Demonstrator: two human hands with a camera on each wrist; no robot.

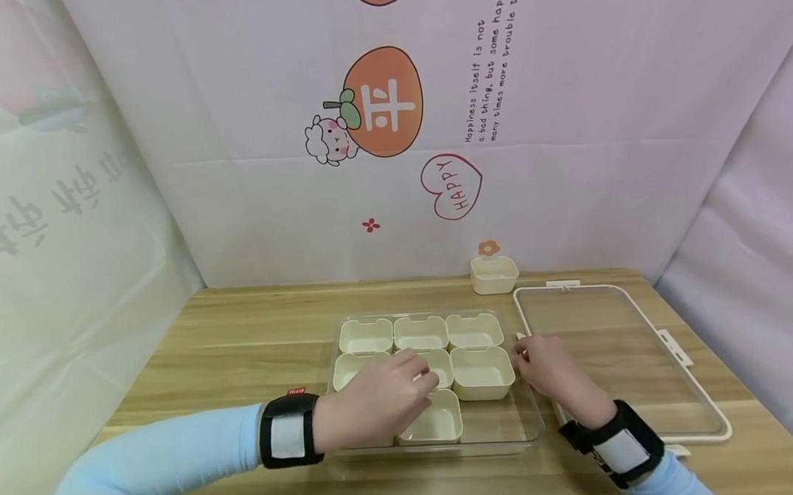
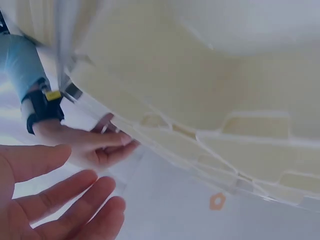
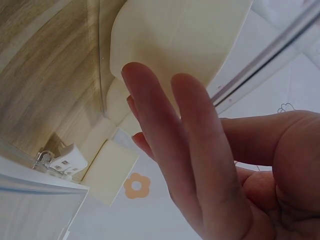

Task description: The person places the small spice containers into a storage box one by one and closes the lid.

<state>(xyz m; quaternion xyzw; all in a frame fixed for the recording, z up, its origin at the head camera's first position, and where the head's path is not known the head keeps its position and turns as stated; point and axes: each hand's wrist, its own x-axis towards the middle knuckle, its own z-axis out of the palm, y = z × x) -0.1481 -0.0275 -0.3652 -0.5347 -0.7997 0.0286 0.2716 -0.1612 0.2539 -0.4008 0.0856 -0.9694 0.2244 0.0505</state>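
My left hand (image 1: pixel 383 402) hovers over the front left of a clear plastic organizer box (image 1: pixel 494 450), fingers loosely bent and apart with nothing between them. Under it sit several cream storage cups in rows, including a front cup (image 1: pixel 432 420) partly covered by the hand. The front right part of the box shows a bare floor. My right hand (image 1: pixel 547 368) is at the box's right side, next to the middle-row right cup (image 1: pixel 482 374). In the right wrist view its fingers (image 3: pixel 162 135) extend beside the clear wall, their tips overlapping a cream cup (image 3: pixel 170 35).
A loose cream cup (image 1: pixel 494 276) stands at the back of the wooden table (image 1: pixel 252 359), close to the printed cloth backdrop (image 1: pixel 251 219). On the right lies a clear lid (image 1: pixel 631 361) with a white frame and clips. Hanging cloth flanks both sides.
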